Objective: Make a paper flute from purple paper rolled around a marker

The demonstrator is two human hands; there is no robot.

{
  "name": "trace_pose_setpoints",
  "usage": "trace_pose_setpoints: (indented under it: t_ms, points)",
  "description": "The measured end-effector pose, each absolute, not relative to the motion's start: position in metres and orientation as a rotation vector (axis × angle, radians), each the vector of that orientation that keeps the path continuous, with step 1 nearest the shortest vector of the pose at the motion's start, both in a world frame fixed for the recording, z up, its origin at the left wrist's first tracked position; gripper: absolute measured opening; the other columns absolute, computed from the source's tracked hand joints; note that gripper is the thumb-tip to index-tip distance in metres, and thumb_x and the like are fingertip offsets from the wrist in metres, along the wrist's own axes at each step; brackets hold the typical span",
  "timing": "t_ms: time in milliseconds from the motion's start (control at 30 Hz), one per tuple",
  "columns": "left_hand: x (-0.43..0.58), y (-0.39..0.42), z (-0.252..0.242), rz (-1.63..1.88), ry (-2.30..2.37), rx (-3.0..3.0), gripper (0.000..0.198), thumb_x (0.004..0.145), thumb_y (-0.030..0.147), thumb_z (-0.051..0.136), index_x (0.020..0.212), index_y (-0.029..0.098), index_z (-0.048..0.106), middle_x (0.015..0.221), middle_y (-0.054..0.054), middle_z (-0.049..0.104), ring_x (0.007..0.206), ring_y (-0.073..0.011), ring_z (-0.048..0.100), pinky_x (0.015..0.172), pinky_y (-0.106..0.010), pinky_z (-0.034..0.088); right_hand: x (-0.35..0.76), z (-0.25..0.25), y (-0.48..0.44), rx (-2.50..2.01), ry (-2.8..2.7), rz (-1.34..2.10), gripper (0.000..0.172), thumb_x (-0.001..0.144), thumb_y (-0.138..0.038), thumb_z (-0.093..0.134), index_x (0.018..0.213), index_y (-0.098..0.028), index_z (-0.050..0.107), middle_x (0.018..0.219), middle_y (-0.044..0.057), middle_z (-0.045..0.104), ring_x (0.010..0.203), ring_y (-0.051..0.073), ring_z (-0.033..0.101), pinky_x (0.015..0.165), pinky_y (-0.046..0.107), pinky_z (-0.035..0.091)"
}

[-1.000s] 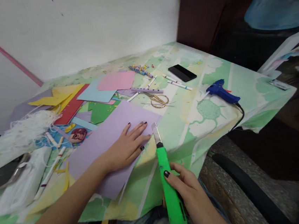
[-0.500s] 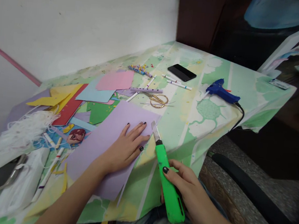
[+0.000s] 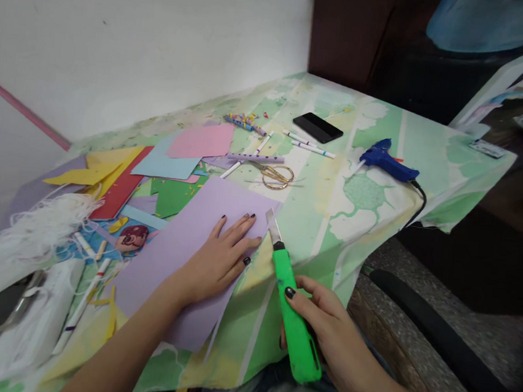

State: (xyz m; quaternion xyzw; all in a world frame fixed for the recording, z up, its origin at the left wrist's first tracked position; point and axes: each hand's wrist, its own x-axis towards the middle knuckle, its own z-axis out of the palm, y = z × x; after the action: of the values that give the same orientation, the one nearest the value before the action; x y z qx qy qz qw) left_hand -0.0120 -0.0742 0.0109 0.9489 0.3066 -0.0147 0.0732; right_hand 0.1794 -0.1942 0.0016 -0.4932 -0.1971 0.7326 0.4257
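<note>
A sheet of purple paper [image 3: 161, 273] lies near the front edge of the table. My left hand [image 3: 218, 256] rests flat on it, fingers spread. My right hand [image 3: 323, 322] grips a green utility knife [image 3: 293, 322] with its metal blade out. The blade tip is close to the paper's right edge, just right of my left fingers; whether it touches cannot be made out. Beyond the paper lie gold-handled scissors [image 3: 277, 176] and a dotted purple paper strip or tube [image 3: 256, 158].
Pink paper [image 3: 204, 141], red paper [image 3: 116, 188] and green paper [image 3: 178, 197] lie to the left, with tangled white string [image 3: 40, 230]. A black phone [image 3: 318, 127] and several markers are farther back. A blue glue gun [image 3: 389, 160] with its cord lies at right.
The green utility knife has shifted very slightly forward and up with my right hand. My left hand stays in the same place on the purple paper.
</note>
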Motion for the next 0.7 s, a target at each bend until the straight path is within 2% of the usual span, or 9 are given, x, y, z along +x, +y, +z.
trace_pose_setpoints:
  t_ms: [700]
  points:
    - [-0.012, -0.075, 0.011, -0.046, 0.927, 2.848, 0.04, 0.09, 0.02, 0.033, 0.129, 0.021, 0.04, 0.152, -0.013, 0.017, 0.141, -0.024, 0.009, 0.11, -0.056, 0.007, 0.185, 0.005, -0.184, -1.244, -0.469, 1.799, 0.04, 0.076, -0.04, 0.061, 0.107, -0.017, 0.055, 0.06, -0.002, 0.059, 0.049, 0.012, 0.056, 0.043, 0.021, 0.042]
